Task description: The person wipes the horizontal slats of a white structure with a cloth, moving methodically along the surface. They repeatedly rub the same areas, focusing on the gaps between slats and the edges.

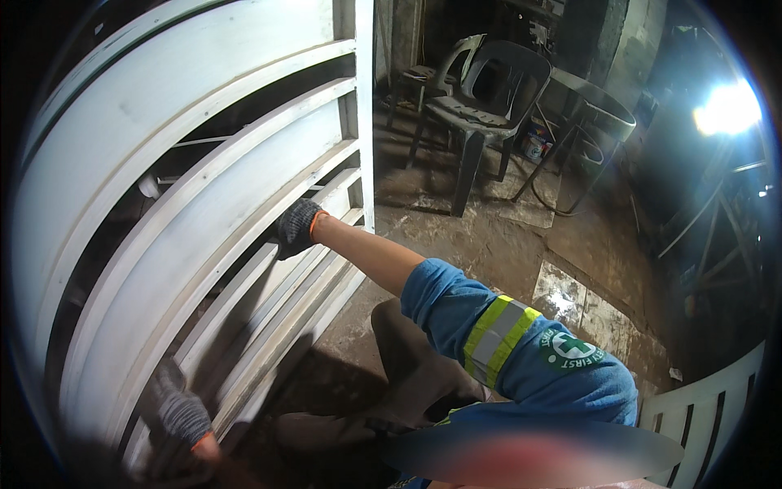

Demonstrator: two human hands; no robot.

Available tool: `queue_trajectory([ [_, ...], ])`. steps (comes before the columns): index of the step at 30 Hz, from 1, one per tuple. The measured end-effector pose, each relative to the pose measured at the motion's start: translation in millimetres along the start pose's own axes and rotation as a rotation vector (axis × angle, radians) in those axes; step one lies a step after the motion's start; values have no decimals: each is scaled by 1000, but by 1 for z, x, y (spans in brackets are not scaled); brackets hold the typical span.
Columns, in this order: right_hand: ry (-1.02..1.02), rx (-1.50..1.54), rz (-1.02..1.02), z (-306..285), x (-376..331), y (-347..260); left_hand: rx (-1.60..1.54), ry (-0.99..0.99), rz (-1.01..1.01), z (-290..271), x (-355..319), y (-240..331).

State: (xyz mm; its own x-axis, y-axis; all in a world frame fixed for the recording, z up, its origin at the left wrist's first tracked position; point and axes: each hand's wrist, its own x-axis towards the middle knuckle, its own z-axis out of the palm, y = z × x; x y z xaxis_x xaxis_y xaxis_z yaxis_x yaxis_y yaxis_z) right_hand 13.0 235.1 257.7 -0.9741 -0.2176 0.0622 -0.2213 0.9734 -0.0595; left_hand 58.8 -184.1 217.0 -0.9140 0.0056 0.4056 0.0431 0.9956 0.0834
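Note:
A large white slatted panel (236, 175), like a gate, stands tilted across the left and middle. My right hand (298, 228), in a dark grey knit glove with an orange cuff, reaches in from the right. Its fingers are curled round one of the panel's slats near the upright end; the fingertips are partly in shadow. Lower down, my left hand (186, 416) wears a similar grey glove and lies against the lower slats. Its fingers are smeared and shaded, so whether they hold anything does not show.
Grey plastic chairs (481, 114) stand on the stained floor beyond the panel. Near them are a paint can (534, 147) and a round basin on a metal stand (599, 106). A bright work light (727, 110) shines at the right. Another white slatted piece (705, 424) is at lower right.

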Motion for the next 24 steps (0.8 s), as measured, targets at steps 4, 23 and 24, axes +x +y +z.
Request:
queue_trajectory([
  [4,153,5,-127,21,1,23,-1,57,3,-2,5,-37],
  [23,158,-117,-37,5,-1,53,-53,188,60,-22,26,30],
  [24,163,-89,-28,4,9,45,-14,202,59,-19,34,22],
])
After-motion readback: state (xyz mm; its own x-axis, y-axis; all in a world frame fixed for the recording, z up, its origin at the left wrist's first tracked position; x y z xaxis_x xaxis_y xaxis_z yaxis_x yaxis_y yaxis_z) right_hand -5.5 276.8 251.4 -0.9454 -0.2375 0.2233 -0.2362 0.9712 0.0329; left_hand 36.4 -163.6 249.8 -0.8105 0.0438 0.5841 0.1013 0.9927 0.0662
